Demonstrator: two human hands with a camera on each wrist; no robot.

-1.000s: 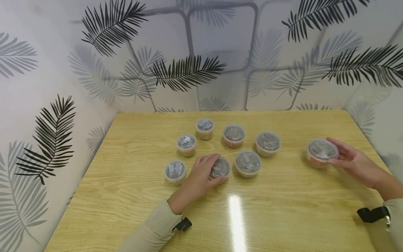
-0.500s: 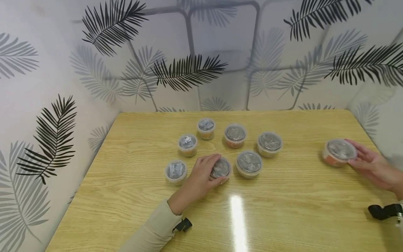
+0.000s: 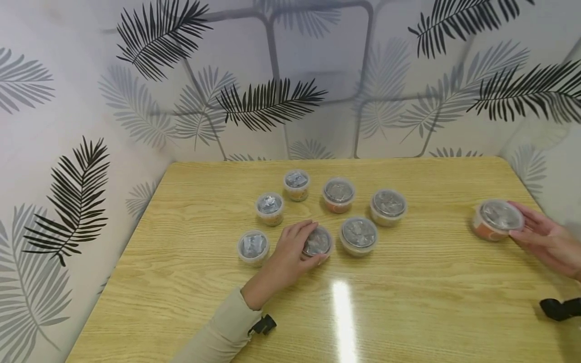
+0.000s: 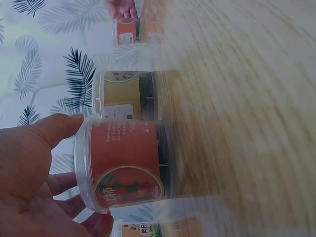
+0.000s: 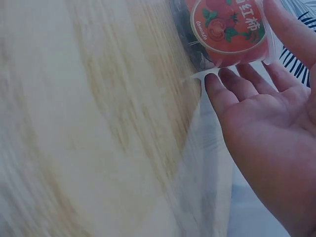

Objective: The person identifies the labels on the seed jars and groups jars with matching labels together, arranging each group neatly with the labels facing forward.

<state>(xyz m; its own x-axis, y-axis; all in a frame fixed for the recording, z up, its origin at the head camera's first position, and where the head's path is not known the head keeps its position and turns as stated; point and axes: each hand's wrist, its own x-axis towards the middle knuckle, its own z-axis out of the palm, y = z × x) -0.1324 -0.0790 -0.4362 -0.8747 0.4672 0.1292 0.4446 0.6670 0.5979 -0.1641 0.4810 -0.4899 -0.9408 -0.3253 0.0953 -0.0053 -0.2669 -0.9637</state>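
My left hand [image 3: 291, 252] holds a round lidded plastic tub [image 3: 317, 242] near the middle of the table. The left wrist view shows that tub's red label [image 4: 126, 163], with thumb and fingers around its lid rim. At the far right, my right hand [image 3: 546, 244] holds another clear-lidded tub [image 3: 499, 220] between thumb and fingers. Tomatoes are printed on its red label [image 5: 229, 27] in the right wrist view. Just right of the left hand's tub stands a wider tub [image 3: 358, 235]; its tan label [image 4: 121, 96] shows in the left wrist view.
Smaller tubs stand at the left [image 3: 253, 247], behind it [image 3: 270, 207] and at the back [image 3: 296, 185]. Two wider tubs stand at the back middle [image 3: 339, 194] and right of it [image 3: 388, 206]. Leaf-patterned walls [image 3: 317, 126] border the wooden table [image 3: 431, 302].
My right hand has moved right with its tomato-label tub, toward the table's right edge. The left hand and the other tubs have stayed in place.
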